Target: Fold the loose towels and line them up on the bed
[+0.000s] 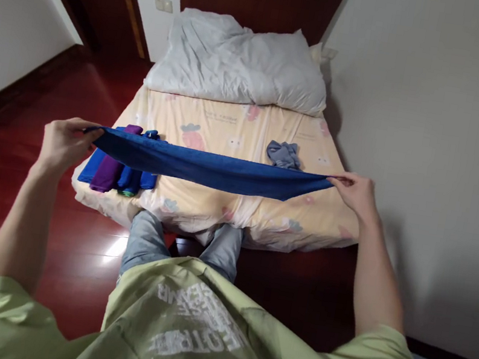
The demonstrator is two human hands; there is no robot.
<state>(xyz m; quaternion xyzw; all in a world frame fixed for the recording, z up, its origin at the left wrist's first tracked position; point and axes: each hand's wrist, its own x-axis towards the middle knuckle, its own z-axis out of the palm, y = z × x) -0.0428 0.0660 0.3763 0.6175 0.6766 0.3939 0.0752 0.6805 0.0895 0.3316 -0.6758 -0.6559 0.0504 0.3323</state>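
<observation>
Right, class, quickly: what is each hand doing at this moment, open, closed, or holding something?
Left hand: closed on one end of the blue towel.
Right hand: pinching the other end of the blue towel, stretched above the bed.

We hold a dark blue towel (208, 169) stretched wide in the air, seen almost edge-on as a long, thin band. One end is pinched in our left hand (62, 140), the other in our right hand (356, 193). Between the two grips the cloth runs nearly level and sags a little at the middle, its lower edge bowing downward.
</observation>
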